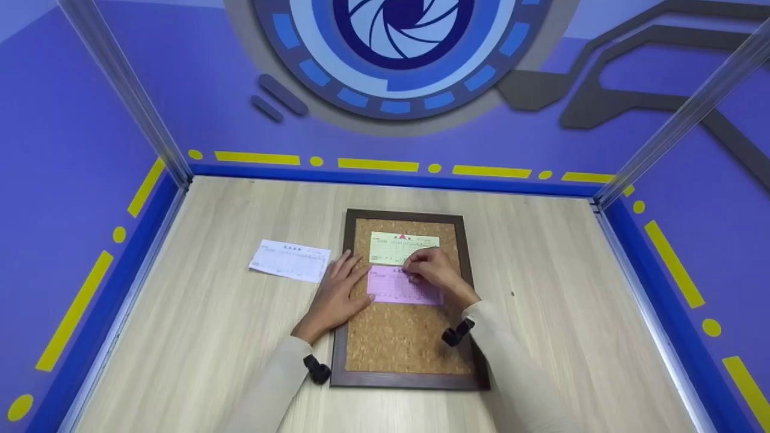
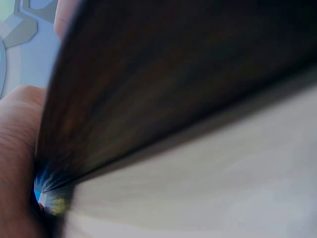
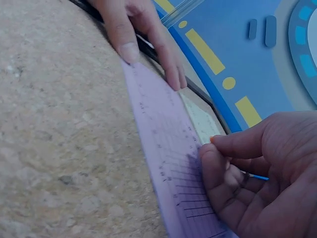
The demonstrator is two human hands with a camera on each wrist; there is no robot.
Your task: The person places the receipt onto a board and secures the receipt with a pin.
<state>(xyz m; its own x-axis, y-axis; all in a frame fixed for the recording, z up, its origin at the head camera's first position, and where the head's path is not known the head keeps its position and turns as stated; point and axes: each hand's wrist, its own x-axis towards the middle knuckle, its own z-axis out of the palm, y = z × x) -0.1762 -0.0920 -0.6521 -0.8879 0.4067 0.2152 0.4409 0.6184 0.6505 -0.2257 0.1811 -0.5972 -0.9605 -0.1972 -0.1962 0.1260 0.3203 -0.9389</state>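
Observation:
A cork board (image 1: 409,343) in a dark wooden frame lies on the table. On it a pink printed slip (image 1: 391,288) lies just below a yellow slip (image 1: 385,246), which has a red pushpin (image 1: 402,236) at its top edge. My left hand (image 1: 340,291) rests across the board's left side, its thumb on the pink slip's lower left corner. At the pink slip's top edge, my right hand (image 3: 257,173) pinches a small orange pushpin (image 3: 213,140) between thumb and forefinger; most of the pin is hidden. Blurred dark frame edge (image 2: 148,74) fills much of the left wrist view.
A white printed slip (image 1: 289,261) lies on the wooden table (image 1: 210,337) left of the board, near my left fingertips. Blue-purple panels (image 1: 192,120) with metal corner posts stand around the table. A tiny dark speck (image 1: 512,293) lies to the right of the board.

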